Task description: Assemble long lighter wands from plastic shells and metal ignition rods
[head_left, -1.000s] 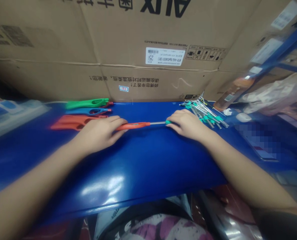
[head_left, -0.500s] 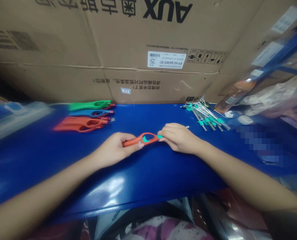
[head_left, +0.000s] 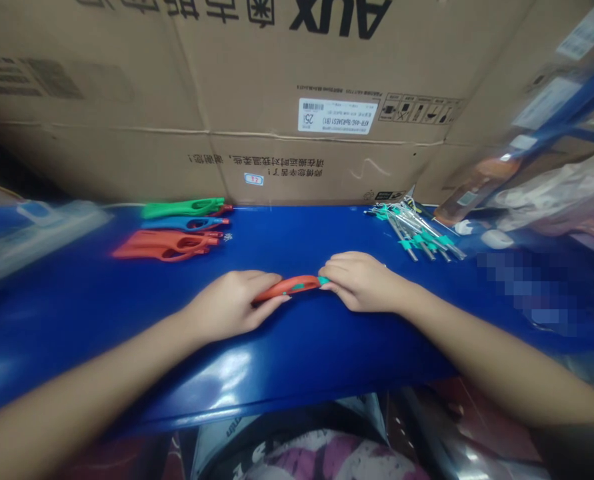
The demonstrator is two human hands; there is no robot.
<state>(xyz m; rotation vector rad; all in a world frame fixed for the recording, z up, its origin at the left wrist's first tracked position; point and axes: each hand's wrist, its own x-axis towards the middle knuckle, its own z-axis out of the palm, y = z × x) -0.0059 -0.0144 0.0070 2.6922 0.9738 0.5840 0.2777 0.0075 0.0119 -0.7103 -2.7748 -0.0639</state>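
Note:
A red lighter handle (head_left: 297, 285) with an oval opening and a green trigger lies level between my hands, over the blue table. My left hand (head_left: 231, 303) is closed round its rear end, thumb along the near side. At the front end a green collar (head_left: 323, 281) sits against the handle, pinched by the closed fingers of my right hand (head_left: 359, 280). Whatever continues past the collar is hidden in that hand. Further back lie metal lighter tubes (head_left: 417, 233) with green parts and thin wires, in a loose pile.
Red handles (head_left: 161, 245), a blue handle (head_left: 177, 222) and a green handle (head_left: 181, 208) lie at the back left, near small metal bits (head_left: 228, 237). A large cardboard box (head_left: 257, 80) walls off the table's back. A bottle (head_left: 477, 190) and plastic bags (head_left: 561, 190) stand right.
The red handle has been rolled about its length, so its opening looks narrower. Both hands keep their hold, slightly lower and further right in view. The camera has shifted a little.

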